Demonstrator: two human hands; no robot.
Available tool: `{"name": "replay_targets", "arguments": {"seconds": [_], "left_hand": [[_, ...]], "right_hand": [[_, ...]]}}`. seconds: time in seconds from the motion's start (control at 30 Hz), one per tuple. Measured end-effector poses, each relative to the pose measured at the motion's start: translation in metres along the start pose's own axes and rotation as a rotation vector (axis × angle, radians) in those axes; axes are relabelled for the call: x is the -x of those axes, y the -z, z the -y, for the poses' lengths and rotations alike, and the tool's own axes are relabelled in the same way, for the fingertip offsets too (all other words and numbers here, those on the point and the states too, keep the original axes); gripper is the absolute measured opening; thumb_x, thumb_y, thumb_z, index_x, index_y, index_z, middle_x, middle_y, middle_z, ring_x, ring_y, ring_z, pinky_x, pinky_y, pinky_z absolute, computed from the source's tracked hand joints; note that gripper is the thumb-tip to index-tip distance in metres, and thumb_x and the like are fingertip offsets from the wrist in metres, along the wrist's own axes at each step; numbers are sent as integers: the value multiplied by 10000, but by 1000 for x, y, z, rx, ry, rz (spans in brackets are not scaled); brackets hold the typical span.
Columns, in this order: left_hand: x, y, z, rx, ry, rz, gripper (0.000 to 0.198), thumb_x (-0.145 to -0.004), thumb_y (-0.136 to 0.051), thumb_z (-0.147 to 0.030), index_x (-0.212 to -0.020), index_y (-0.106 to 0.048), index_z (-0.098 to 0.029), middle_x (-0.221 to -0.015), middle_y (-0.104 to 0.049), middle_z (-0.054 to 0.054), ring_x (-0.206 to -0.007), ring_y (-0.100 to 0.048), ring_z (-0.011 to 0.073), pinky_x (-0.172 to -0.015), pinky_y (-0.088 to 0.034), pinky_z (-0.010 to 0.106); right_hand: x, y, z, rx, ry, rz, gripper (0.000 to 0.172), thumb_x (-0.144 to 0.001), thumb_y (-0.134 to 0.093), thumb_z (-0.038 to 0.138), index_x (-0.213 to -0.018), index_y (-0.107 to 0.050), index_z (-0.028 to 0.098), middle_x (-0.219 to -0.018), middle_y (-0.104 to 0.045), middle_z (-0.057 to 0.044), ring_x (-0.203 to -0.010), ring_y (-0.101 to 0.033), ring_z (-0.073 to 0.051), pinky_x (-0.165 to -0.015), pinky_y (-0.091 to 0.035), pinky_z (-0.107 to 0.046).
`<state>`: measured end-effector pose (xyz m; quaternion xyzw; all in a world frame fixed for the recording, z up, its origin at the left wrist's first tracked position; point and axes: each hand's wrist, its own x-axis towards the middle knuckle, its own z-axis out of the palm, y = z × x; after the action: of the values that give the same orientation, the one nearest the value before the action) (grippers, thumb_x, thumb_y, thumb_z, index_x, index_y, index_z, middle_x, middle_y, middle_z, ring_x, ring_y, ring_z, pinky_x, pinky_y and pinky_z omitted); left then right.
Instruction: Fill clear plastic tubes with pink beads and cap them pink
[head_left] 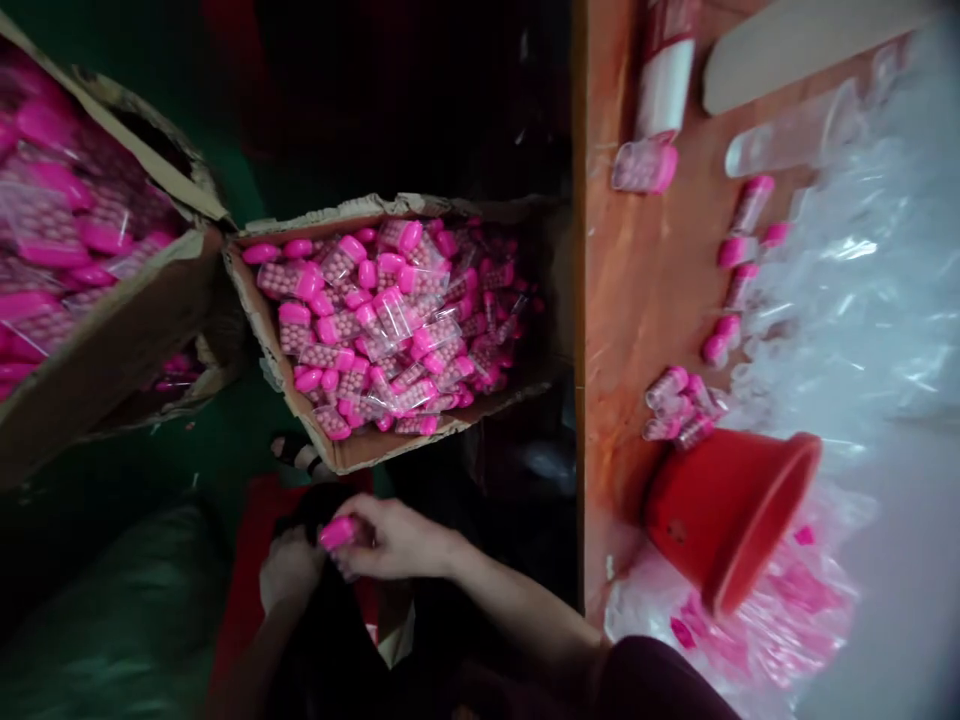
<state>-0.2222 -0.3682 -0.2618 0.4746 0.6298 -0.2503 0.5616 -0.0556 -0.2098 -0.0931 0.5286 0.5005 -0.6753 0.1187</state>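
My right hand [394, 538] is closed around a small clear bottle with a bright pink cap [337, 532], held low in front of my dark clothing. Close beside it is my left hand [291, 568], back turned up and dim, its fingers mostly hidden from me. Just beyond both hands stands an open cardboard box [281, 385] with worn edges. Inside it lies a heap of pink-capped bottles [390, 320] filled with small pinkish balls.
Another cardboard box [112, 350] of such bottles stands at left. On the wooden table [622, 320] are a tipped red bucket [720, 510], loose pink-capped bottles [682, 405], a white-and-red container [666, 85] and a pile of clear plastic [855, 250]. A greenish sack [127, 610] lies lower left.
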Motion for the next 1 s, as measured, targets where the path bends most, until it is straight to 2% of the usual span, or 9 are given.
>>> {"name": "replay_targets", "arguments": {"seconds": [0.1, 0.17, 0.23, 0.3, 0.5, 0.63, 0.83, 0.9, 1.0], "left_hand": [[-5, 10, -12, -29, 4, -22, 538, -1076, -319, -458, -1138, -727, -113, -1238, -742, 210, -1229, -680, 372, -930, -535, 444], [-10, 11, -19, -38, 0, -34, 539, -1068, -323, -468, -1128, -730, -120, -1239, -745, 198, -1236, -674, 366, -928, -533, 437], [-13, 10, -23, -51, -4, -41, 542, -1064, -323, -478, -1125, -732, -127, -1235, -747, 190, -1235, -672, 359, -907, -535, 429], [-15, 8, -25, -67, -13, -49, 544, -1061, -328, -486, -1117, -732, -126, -1228, -746, 193, -1225, -669, 361, -897, -535, 429], [-12, 0, -21, -43, -3, -42, 572, -1062, -313, -513, -1130, -729, -125, -1226, -737, 193, -1216, -662, 375, -888, -535, 453], [-13, 0, -18, -51, 0, -52, 583, -1063, -312, -504, -1147, -733, -109, -1224, -732, 200, -1197, -670, 380, -878, -536, 456], [-5, 7, -5, 6, 42, -116, 589, -1086, -321, -474, -1179, -742, -74, -1249, -717, 208, -1255, -643, 379, -962, -543, 465], [5, 8, 1, 14, 42, -178, 571, -1093, -333, -423, -1220, -736, -39, -1295, -700, 226, -1283, -627, 394, -1007, -540, 480], [22, 15, 6, 42, 37, -260, 548, -1096, -349, -356, -1345, -697, -13, -1419, -654, 245, -1327, -611, 403, -1058, -534, 489]], "right_hand": [[9, 56, 16, 182, 118, -516, 464, -1029, -598, 486, -1431, -556, 258, -1212, -744, -94, -1096, -723, -256, -979, -585, -404], [-8, 90, 15, 500, 79, -823, 661, -983, -666, 561, -1538, -510, 237, -1523, -592, -181, -1442, -544, -359, -1219, -445, -550], [-32, 120, 6, 749, 7, -906, 829, -925, -727, 635, -1605, -475, 235, -1710, -384, -191, -1621, -300, -416, -1319, -273, -635], [-52, 146, -7, 861, -54, -913, 823, -930, -717, 642, -1620, -484, 260, -1771, -281, -158, -1662, -199, -419, -1337, -203, -662], [-65, 230, -33, 819, -148, -1153, 724, -975, -661, 531, -1618, -498, 239, -1762, -293, -145, -1665, -201, -369, -1333, -262, -621], [-66, 279, -48, 851, -123, -1198, 735, -970, -664, 488, -1620, -477, 202, -1719, -375, -169, -1626, -298, -335, -1332, -282, -574], [-76, 294, -52, 832, -242, -1246, 876, -946, -695, 563, -1668, -390, 173, -1769, -259, -234, -1614, -291, -426, -1270, -320, -671], [-70, 281, -43, 731, -312, -1299, 910, -940, -692, 566, -1678, -353, 155, -1765, -233, -274, -1591, -321, -460, -1221, -359, -722], [-36, 238, -31, 572, -202, -1248, 759, -975, -629, 458, -1612, -431, 95, -1618, -466, -297, -1516, -459, -410, -1217, -426, -665]]}}
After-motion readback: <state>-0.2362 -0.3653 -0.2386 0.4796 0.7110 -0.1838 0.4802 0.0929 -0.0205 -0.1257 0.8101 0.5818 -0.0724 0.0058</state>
